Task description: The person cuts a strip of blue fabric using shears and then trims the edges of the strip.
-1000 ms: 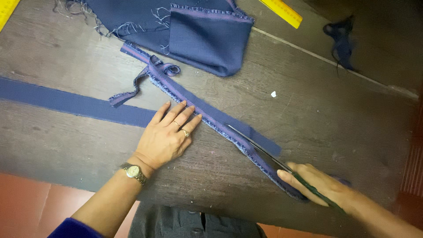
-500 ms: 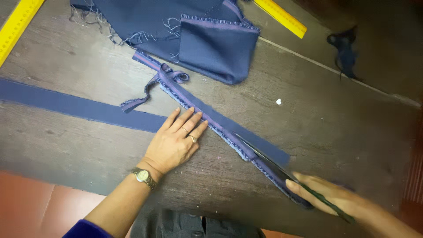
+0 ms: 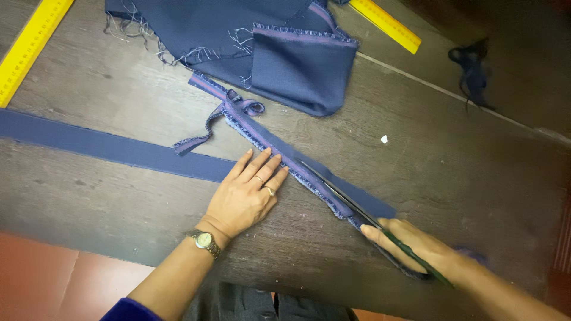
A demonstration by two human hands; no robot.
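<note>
A long navy fabric strip [image 3: 113, 148] lies across the dark wooden table [image 3: 452, 166]. My left hand [image 3: 247, 193] presses flat on it, fingers spread, with a ring and a wristwatch. My right hand [image 3: 419, 246] grips green-handled scissors [image 3: 357, 205], whose blades lie along the strip's frayed purple selvedge edge [image 3: 279, 151]. A thin cut-off trimming [image 3: 208, 128] curls away near the strip's far end.
A folded pile of navy cloth [image 3: 279, 53] with frayed edges sits at the top. One yellow ruler [image 3: 33, 50] lies at the upper left, another yellow ruler [image 3: 386, 24] at the upper right. A dark thread scrap [image 3: 473, 74] lies at the far right. Red floor [image 3: 53, 279] shows below.
The view has shifted a little. My right hand has pushed the scissors further along the selvedge toward my left hand, which stays flat on the strip.
</note>
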